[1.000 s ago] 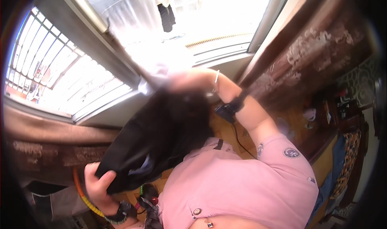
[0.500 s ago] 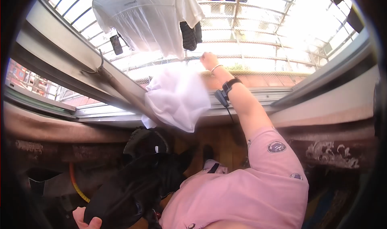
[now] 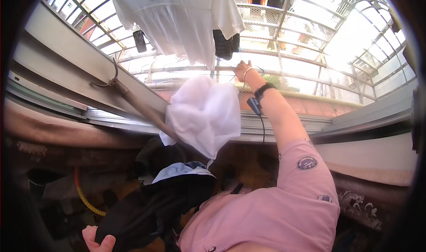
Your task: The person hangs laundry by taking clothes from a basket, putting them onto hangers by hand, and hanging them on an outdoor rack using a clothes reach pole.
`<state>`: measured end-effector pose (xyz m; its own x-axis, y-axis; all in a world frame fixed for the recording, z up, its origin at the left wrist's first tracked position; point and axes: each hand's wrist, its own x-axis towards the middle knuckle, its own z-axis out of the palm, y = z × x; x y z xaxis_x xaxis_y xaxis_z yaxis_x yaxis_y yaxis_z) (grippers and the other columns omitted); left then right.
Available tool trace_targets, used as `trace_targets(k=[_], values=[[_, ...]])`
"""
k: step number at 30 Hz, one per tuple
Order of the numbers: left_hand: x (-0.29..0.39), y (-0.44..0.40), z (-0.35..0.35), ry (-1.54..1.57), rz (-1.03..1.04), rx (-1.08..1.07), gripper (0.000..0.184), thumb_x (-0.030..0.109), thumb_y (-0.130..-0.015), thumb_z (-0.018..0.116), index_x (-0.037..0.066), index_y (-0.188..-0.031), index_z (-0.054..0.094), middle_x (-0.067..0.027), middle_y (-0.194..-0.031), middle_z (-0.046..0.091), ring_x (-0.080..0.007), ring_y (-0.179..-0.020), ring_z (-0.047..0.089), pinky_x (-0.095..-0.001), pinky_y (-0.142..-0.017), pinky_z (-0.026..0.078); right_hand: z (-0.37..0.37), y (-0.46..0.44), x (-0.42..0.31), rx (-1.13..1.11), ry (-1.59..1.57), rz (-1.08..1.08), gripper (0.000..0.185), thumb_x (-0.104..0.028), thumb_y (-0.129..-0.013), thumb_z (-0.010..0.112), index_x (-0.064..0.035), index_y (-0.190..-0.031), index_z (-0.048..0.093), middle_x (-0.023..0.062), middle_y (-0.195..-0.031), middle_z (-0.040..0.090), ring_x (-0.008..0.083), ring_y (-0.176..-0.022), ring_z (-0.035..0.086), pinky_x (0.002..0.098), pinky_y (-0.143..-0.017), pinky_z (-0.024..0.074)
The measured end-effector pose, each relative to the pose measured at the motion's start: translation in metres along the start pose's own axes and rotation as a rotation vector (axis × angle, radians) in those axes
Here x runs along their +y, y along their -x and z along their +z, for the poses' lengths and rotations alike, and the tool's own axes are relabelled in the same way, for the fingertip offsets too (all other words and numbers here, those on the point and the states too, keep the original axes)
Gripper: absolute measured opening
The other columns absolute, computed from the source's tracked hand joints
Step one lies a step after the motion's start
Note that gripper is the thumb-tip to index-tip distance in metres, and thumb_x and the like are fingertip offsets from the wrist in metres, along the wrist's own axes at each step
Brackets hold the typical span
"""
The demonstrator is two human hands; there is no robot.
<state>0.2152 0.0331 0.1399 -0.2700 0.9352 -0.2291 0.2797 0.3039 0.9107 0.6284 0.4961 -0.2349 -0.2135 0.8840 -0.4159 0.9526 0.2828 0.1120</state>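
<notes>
At the lower left, my left hand [image 3: 100,239] is closed on a black garment [image 3: 146,203] that drapes toward the middle; light blue cloth [image 3: 182,170] shows at its far end. My right hand [image 3: 243,69] stretches through the open window with its fingers curled. Thin bluish lines run beside it, but what it grips is too small and washed out to make out. Just left of that hand hangs a white shirt [image 3: 177,25], with a dark puffy item [image 3: 226,44] behind its edge. Below, a sheer white cloth [image 3: 204,112] hangs bunched in front of the sill.
A forked pole [image 3: 142,110] leans diagonally across the left window frame. Outside stands a metal bar cage [image 3: 284,12] with mesh. The window track [image 3: 293,123] crosses under my right arm. A yellow-orange hose [image 3: 86,203] lies at the lower left.
The view has shifted, so the shirt and window sit lower and further right. Light blue cloth now shows at the black garment's far end. My right hand's fingers look less tightly bunched.
</notes>
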Motion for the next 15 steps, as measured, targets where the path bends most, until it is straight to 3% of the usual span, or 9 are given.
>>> trace_targets(k=[2,6,8,9,11,12,13,15], values=[[0.002,-0.005,-0.006,-0.012,-0.052,-0.057,0.016,0.001,-0.084,0.059,-0.007,-0.098,0.059,-0.0113,-0.087,0.064,-0.0208,-0.078,0.061,-0.0319,-0.075,0.049,0.014,0.019,0.038,0.051,0.089,0.064,0.039,-0.011,-0.084,0.06,-0.0141,-0.124,0.058,0.011,-0.13,0.051,0.0316,-0.129,0.038,0.059,-0.11,0.0249],[0.001,-0.017,0.001,0.053,-0.09,-0.131,0.017,0.001,-0.084,0.06,-0.006,-0.1,0.058,-0.0109,-0.09,0.064,-0.0213,-0.081,0.061,-0.0328,-0.078,0.049,0.045,0.068,0.1,0.251,0.02,0.111,0.041,-0.007,-0.086,0.057,-0.0141,-0.126,0.053,0.0111,-0.134,0.047,0.0327,-0.127,0.039,0.0569,-0.106,0.0309],[0.0,-0.018,0.01,0.069,-0.031,-0.09,0.018,0.0,-0.084,0.061,-0.005,-0.1,0.058,-0.0106,-0.09,0.064,-0.021,-0.081,0.061,-0.0325,-0.078,0.049,0.061,0.087,0.113,0.628,-0.026,0.23,0.049,-0.005,-0.084,0.058,-0.015,-0.13,0.045,0.0162,-0.136,0.043,0.0356,-0.122,0.046,0.054,-0.097,0.0419],[0.0,-0.019,0.012,0.089,0.024,-0.028,0.019,0.0,-0.083,0.061,-0.005,-0.101,0.058,-0.0104,-0.091,0.064,-0.0207,-0.081,0.061,-0.0323,-0.079,0.048,0.074,0.087,0.119,0.628,-0.023,0.247,0.049,-0.005,-0.084,0.058,-0.015,-0.13,0.045,0.0162,-0.136,0.043,0.0356,-0.122,0.046,0.054,-0.097,0.0419],[0.002,-0.025,0.013,0.044,0.057,-0.058,0.019,-0.001,-0.082,0.062,-0.005,-0.101,0.058,-0.01,-0.091,0.063,-0.02,-0.082,0.06,-0.0319,-0.078,0.048,0.09,0.089,0.123,0.743,-0.443,0.482,0.056,-0.002,-0.082,0.059,-0.014,-0.133,0.038,0.025,-0.134,0.042,0.038,-0.112,0.054,0.0504,-0.087,0.0491],[0.004,-0.028,0.015,-0.001,0.083,-0.071,0.02,-0.001,-0.082,0.064,-0.005,-0.101,0.058,-0.0097,-0.092,0.063,-0.0193,-0.082,0.06,-0.0316,-0.078,0.048,0.09,0.091,0.127,0.524,-0.65,0.57,0.059,-0.001,-0.081,0.059,-0.0087,-0.134,0.034,0.0315,-0.13,0.042,0.0392,-0.108,0.057,0.0484,-0.087,0.0506],[0.006,-0.029,0.018,0.0,0.089,-0.077,0.02,-0.001,-0.082,0.064,-0.005,-0.101,0.058,-0.0097,-0.092,0.063,-0.0193,-0.082,0.06,-0.0316,-0.078,0.048,0.09,0.092,0.129,0.529,-0.65,0.576,0.059,-0.001,-0.081,0.059,-0.0087,-0.134,0.034,0.0315,-0.13,0.042,0.0392,-0.108,0.057,0.0484,-0.087,0.0506],[0.016,-0.029,0.026,-0.072,0.122,-0.029,0.019,-0.001,-0.08,0.066,-0.005,-0.097,0.059,-0.0078,-0.089,0.063,-0.0171,-0.08,0.058,-0.0301,-0.076,0.047,0.089,0.091,0.133,0.426,-0.949,0.87,0.052,-0.003,-0.084,0.058,-0.0022,-0.132,0.037,0.0323,-0.121,0.05,0.0395,-0.108,0.058,0.047,-0.089,0.0513]])
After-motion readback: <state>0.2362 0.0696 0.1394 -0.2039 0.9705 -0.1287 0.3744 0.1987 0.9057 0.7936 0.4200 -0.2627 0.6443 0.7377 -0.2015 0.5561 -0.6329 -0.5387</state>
